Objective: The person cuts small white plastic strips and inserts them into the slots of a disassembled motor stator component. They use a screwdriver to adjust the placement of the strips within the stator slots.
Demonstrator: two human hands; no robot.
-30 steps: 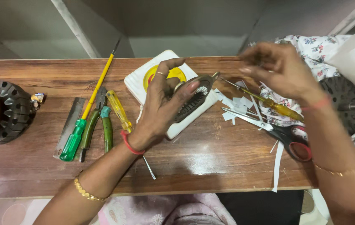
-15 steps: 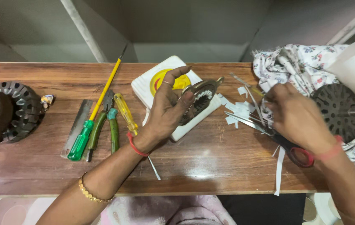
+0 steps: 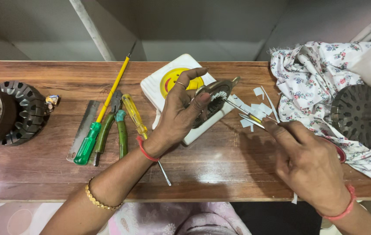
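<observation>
1. We see the left hand (image 3: 181,114) raised over the middle of the brown wooden bench (image 3: 220,169). It is closed around a dark round metal motor stator ring with toothed inner slots (image 3: 213,101), thumb on the near face and fingers curled over the far rim.
2. The ring stands tilted on edge, its open face turned toward the right hand. It sits above the white square plastic box with a yellow smiley face (image 3: 168,82), but we cannot tell whether it touches the box.
3. The right hand (image 3: 311,163) lies to the right of the ring and nearer to us. Its fingers are pinched shut on scissors with thin silver blades and red handles (image 3: 251,118); only a sliver of red handle shows past the knuckles.
4. The blades' long axis runs from lower right to upper left, tips pointing at the ring. The tips are just beside its right rim; we cannot confirm contact.
5. So the ring lies up and left of the right hand, along the line of the blades. The left hand already has it, so it is the nearer one.
6. Small white paper strips (image 3: 259,106) lie scattered between the ring and the crumpled floral cloth (image 3: 311,74) at right.
7. A yellow-shafted screwdriver with a green handle (image 3: 103,115) lies well apart to the left.
</observation>
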